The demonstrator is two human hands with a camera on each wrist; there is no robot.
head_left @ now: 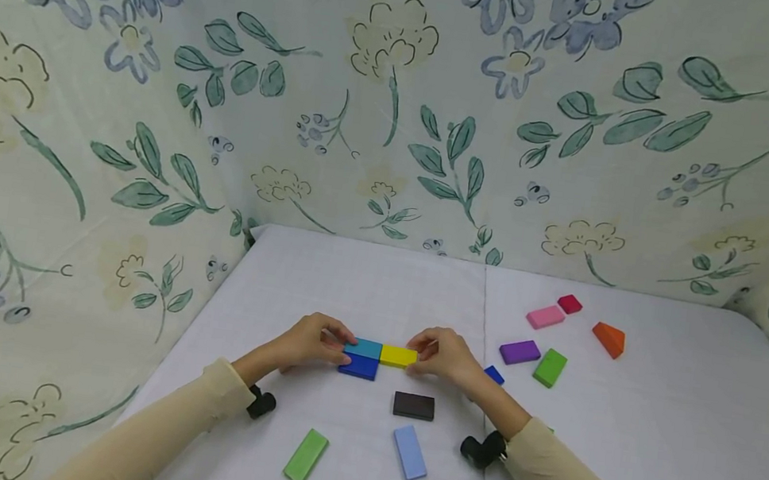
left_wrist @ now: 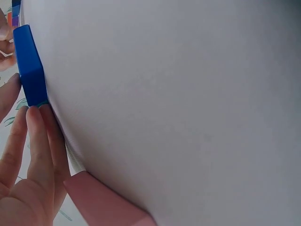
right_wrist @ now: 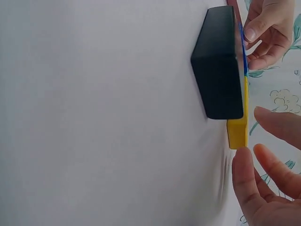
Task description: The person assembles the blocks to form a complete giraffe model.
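Note:
A light blue block (head_left: 366,347) and a dark blue block (head_left: 358,367) lie side by side on the white-covered table. Against the light blue block's right end sits a yellow block (head_left: 399,357). My left hand (head_left: 314,341) holds the blue pair at its left end, thumb on the dark blue block and fingertips at the end face. At the yellow block's right end, my right hand (head_left: 445,356) has its fingertips touching, with the thumb slightly apart from the block in the right wrist view. The left wrist view also shows a pink block (left_wrist: 108,202) below the left hand.
Nearer me lie a dark brown block (head_left: 414,406), a periwinkle block (head_left: 410,453) and a light green block (head_left: 306,457). Rightward are purple (head_left: 519,352), green (head_left: 550,368), pink (head_left: 545,317), red (head_left: 569,304) and orange (head_left: 608,340) blocks. A floral cloth (head_left: 379,167) hangs behind.

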